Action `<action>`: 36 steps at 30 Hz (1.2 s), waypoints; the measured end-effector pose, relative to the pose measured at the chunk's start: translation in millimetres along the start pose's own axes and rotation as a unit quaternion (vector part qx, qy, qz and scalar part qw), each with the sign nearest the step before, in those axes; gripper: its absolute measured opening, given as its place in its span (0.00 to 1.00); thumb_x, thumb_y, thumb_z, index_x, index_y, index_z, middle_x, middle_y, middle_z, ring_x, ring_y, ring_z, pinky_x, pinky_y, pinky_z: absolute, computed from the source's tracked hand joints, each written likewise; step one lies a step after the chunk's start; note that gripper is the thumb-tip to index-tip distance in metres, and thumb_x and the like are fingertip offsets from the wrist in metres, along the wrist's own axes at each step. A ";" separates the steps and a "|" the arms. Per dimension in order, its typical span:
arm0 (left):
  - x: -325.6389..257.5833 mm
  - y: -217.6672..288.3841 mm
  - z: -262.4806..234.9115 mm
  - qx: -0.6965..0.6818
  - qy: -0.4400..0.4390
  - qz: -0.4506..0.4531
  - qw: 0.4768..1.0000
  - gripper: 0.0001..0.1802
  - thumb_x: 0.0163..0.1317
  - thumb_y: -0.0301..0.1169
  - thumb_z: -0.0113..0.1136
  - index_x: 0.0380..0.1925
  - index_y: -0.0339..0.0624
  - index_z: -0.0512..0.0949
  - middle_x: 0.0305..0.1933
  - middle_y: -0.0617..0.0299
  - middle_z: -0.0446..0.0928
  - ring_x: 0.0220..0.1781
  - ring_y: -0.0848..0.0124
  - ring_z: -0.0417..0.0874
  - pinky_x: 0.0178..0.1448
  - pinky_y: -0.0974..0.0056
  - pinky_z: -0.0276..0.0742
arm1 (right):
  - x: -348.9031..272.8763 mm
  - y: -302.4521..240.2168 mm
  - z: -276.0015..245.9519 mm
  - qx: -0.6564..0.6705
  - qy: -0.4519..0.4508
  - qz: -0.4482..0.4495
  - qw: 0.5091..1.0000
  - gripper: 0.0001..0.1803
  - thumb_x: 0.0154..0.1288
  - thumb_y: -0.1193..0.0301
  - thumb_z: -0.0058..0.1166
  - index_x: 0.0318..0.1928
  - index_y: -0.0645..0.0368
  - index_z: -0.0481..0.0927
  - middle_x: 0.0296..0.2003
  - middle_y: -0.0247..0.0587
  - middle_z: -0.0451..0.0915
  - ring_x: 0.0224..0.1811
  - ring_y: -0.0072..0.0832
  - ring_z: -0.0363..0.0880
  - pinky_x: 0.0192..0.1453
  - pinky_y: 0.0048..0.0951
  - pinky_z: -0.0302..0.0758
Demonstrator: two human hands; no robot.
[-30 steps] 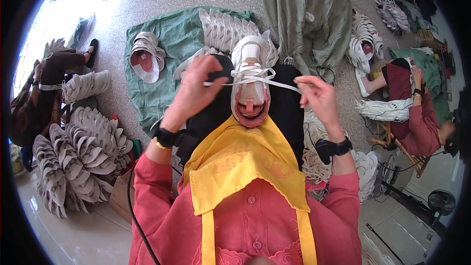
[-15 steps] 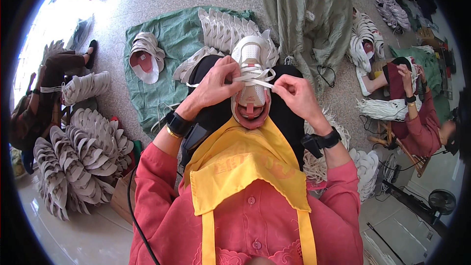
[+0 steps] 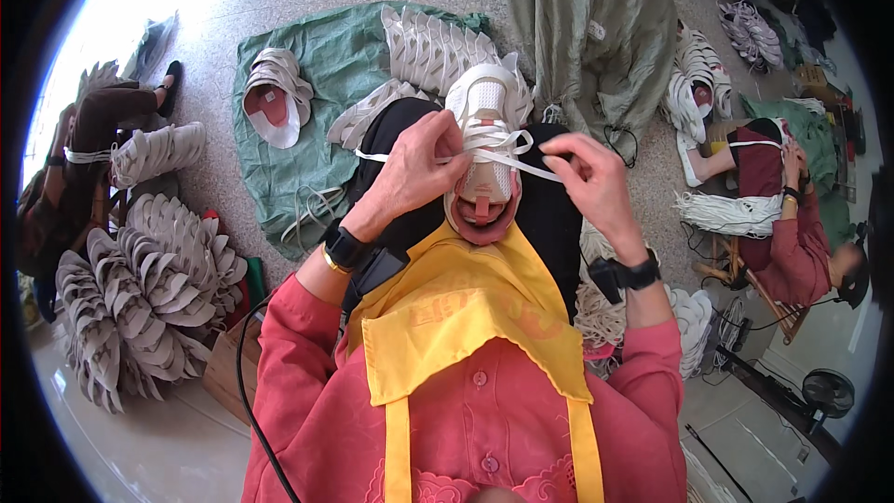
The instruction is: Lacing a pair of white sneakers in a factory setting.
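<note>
A white and pale-pink sneaker upper [image 3: 486, 182] rests on my lap, its opening toward me. White shoelace [image 3: 498, 142] crosses its front in loose loops over the tongue. My left hand [image 3: 421, 166] is closed at the left side of the loops, thumb and fingertips pinching the lace; a lace end sticks out to its left. To the right of the shoe, my right hand [image 3: 593, 177] has thumb and forefinger slightly apart. A straight stretch of lace runs from the loops to this hand, its grip there partly hidden. A yellow apron [image 3: 466, 317] covers my lap.
Nested shoe uppers [image 3: 438, 48] lie on a green sheet [image 3: 321, 47] ahead, with another stack [image 3: 277, 98] at its left. Piled grey uppers [image 3: 140, 293] stand at left. Bundled white laces [image 3: 731, 211] lie at right, near a seated person [image 3: 792, 233]. Another person sits at far left.
My right hand has moved right and slightly away from the shoe, drawing out a longer straight stretch of lace. My left hand stays at the loops.
</note>
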State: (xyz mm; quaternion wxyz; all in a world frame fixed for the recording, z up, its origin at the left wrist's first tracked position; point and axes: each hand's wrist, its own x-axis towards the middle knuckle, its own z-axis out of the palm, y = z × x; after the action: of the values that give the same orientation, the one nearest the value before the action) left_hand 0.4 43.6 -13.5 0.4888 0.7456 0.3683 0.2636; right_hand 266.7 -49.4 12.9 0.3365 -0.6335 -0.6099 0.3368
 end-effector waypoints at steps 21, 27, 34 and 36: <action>-16.1 15.9 -28.1 0.014 -0.061 -0.006 0.998 0.09 0.66 0.24 0.65 0.32 0.34 0.73 0.23 0.65 0.71 0.27 0.80 0.67 0.31 0.67 0.66 | 18.5 -11.7 28.9 -0.135 0.060 -0.128 0.981 0.03 0.67 0.79 0.60 0.41 0.63 0.81 0.33 0.47 0.82 0.32 0.44 0.84 0.35 0.38 0.80; -29.6 18.9 -52.5 0.006 -0.066 -0.056 0.996 0.10 0.63 0.25 0.66 0.32 0.32 0.73 0.23 0.57 0.74 0.25 0.70 0.71 0.32 0.61 0.70 | 24.4 -9.5 49.0 0.021 0.119 -0.018 0.993 0.05 0.66 0.80 0.61 0.41 0.63 0.79 0.27 0.45 0.83 0.24 0.37 0.84 0.30 0.35 0.78; -51.9 21.6 -68.5 0.006 -0.046 -0.100 0.994 0.10 0.64 0.25 0.65 0.31 0.33 0.73 0.23 0.63 0.70 0.26 0.77 0.68 0.31 0.64 0.66 | 19.2 -4.1 59.1 -0.132 0.115 -0.079 0.981 0.08 0.68 0.78 0.61 0.43 0.60 0.75 0.25 0.42 0.81 0.24 0.35 0.84 0.29 0.34 0.79; -60.6 19.0 -82.1 0.019 -0.034 -0.110 0.993 0.10 0.64 0.24 0.65 0.30 0.34 0.72 0.23 0.64 0.70 0.27 0.78 0.67 0.30 0.65 0.65 | 13.6 -4.5 58.8 -0.131 0.102 -0.088 0.982 0.09 0.68 0.78 0.61 0.44 0.60 0.75 0.25 0.42 0.81 0.24 0.32 0.84 0.29 0.32 0.79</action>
State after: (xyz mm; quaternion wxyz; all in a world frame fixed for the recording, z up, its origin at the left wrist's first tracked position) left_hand -91.6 33.9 33.5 0.5124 0.7184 0.4364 0.1760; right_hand 215.5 -34.8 -15.7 0.3390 -0.6472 -0.6646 0.1568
